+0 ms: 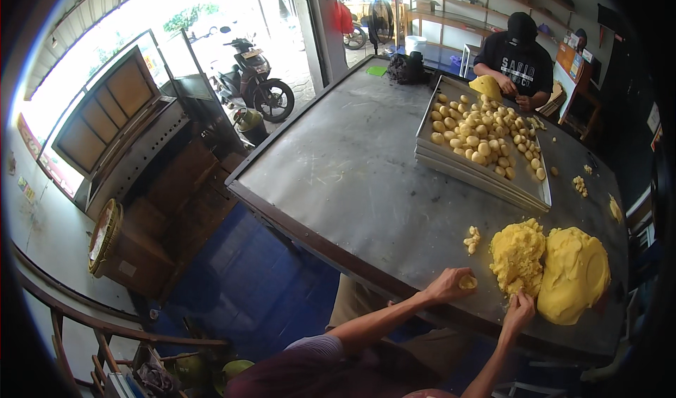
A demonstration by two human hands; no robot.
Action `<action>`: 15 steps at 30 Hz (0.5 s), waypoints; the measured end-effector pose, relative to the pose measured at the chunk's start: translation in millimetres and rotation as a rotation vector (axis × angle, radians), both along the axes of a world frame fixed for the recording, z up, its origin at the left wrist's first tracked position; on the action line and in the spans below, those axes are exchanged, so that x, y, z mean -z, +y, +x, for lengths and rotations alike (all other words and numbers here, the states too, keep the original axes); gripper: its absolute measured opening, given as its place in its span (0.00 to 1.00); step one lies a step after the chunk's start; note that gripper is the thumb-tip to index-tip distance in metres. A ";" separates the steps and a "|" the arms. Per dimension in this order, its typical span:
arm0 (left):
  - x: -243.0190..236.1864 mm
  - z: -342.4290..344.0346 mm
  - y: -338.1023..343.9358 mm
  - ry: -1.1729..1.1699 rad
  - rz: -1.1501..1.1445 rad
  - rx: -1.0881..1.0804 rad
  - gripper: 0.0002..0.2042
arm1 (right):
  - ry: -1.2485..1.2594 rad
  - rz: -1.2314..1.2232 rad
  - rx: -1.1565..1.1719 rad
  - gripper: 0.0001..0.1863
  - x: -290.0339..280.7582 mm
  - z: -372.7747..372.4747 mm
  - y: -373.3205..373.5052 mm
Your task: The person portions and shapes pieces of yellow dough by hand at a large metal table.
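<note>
My left hand (445, 287) is closed round a small, round, pale yellow piece of dough (467, 282), held just above the near edge of the metal table. My right hand (520, 311) has its fingers pinched together at the near edge of a crumbly yellow mass (517, 253). What those fingers hold, if anything, is too small to make out. Touching the crumbly mass on its right is a big smooth lump of yellow dough (574, 275). A little pile of pale yellow bits (472, 240) lies beyond my left hand.
Stacked metal trays (486, 183) bear many round dough balls (482, 130). Across the metal table (338, 165), a person in black (524, 63) works beside a yellow lump (486, 86). A black bundle (406, 68) and green item (377, 70) sit at the far edge.
</note>
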State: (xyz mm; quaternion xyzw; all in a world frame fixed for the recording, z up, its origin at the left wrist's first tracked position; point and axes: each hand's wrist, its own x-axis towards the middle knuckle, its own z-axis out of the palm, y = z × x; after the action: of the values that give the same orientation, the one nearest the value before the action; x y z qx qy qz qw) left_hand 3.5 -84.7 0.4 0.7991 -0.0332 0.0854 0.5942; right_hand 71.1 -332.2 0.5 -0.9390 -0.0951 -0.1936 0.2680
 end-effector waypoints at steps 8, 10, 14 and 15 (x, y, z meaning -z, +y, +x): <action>0.0 -0.3 0.0 -0.025 0.055 -0.001 0.17 | -0.045 0.004 -0.087 0.18 -19.3 -8.2 12.2; -1.0 -1.4 -4.3 -0.058 0.049 0.012 0.16 | 0.000 0.204 -0.250 0.20 -44.1 -31.7 46.7; 27.7 7.1 1.3 -0.226 0.109 0.074 0.11 | 0.427 0.375 -0.409 0.28 -38.1 -42.0 94.0; 31.7 8.5 2.3 -0.275 0.135 0.100 0.10 | 0.446 0.295 -0.415 0.29 -37.4 -39.1 101.5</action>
State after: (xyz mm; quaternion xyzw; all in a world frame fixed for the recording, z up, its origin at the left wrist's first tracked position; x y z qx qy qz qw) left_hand 12.1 -82.4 -31.3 0.8155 -0.1595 0.1617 0.5323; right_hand 32.0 -230.7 37.9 -0.8698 -0.1941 0.0637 0.4491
